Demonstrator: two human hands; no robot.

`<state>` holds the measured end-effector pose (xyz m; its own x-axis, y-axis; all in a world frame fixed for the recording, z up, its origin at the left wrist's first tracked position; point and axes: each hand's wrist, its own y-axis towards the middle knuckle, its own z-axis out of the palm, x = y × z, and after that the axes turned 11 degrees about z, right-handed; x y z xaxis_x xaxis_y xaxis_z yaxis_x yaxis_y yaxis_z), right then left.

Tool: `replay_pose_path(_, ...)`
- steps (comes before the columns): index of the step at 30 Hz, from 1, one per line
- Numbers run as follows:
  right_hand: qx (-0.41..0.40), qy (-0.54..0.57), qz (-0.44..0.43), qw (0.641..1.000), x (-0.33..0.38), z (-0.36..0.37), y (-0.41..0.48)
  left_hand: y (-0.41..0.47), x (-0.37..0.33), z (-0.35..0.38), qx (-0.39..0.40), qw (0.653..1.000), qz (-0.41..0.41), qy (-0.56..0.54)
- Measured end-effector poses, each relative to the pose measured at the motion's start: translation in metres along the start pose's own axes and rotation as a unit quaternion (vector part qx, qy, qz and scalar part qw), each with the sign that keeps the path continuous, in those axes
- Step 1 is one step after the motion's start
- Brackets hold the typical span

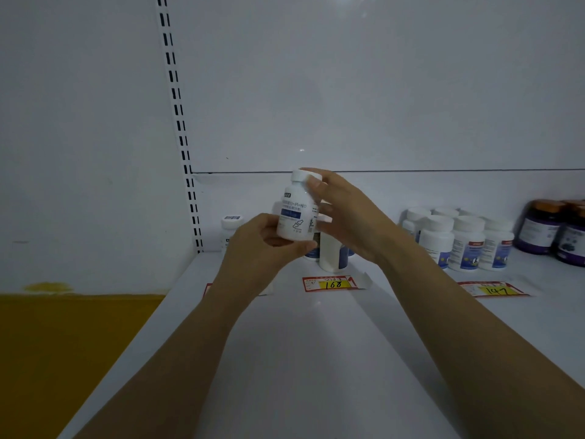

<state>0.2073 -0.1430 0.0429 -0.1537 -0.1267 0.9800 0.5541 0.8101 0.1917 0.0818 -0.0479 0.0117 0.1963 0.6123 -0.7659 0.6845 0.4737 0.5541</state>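
Note:
A white pill bottle (296,213) with a blue label and a white cap is held upright above the white shelf (316,343). My left hand (256,245) grips its lower part from the left and below. My right hand (345,213) holds its upper right side, with the thumb near the cap and the fingers behind the bottle. Both forearms reach in from the bottom of the view.
More white bottles (332,255) stand behind my hands, and one (231,226) at the shelf's left back. A group of white bottles (459,239) and dark purple jars (550,229) stand at the right. Price tags (329,283) (493,289) lie on the shelf. A slotted upright (180,122) rises at the left.

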Motion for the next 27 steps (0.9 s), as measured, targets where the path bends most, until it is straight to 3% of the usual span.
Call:
replay_pose_path(2,-0.008,-0.059,0.000,0.998,-0.003,0.000,-0.001,0.001,0.002,0.000,-0.005,1.000,0.005,0.013)
replay_pose_path(9,-0.025,-0.085,-0.035,0.995,0.001,0.002,-0.006,0.003,0.006,-0.008,0.017,1.000,0.013,-0.022)
replay_pose_path(16,-0.029,-0.215,-0.244,0.945,0.015,0.027,-0.020,0.006,0.007,-0.016,-0.138,0.973,0.187,0.010)
replay_pose_path(19,-0.043,-0.241,-0.309,0.919,0.012,0.032,-0.021,0.006,0.007,-0.018,-0.164,0.964,0.208,0.027)
replay_pose_path(22,-0.053,-0.219,-0.280,0.933,0.015,0.031,-0.022,0.004,0.003,-0.020,-0.127,0.973,0.194,-0.018)
replay_pose_path(27,-0.100,-0.116,-0.124,0.980,0.023,0.014,-0.021,-0.001,-0.013,-0.018,-0.007,0.993,0.083,-0.081)
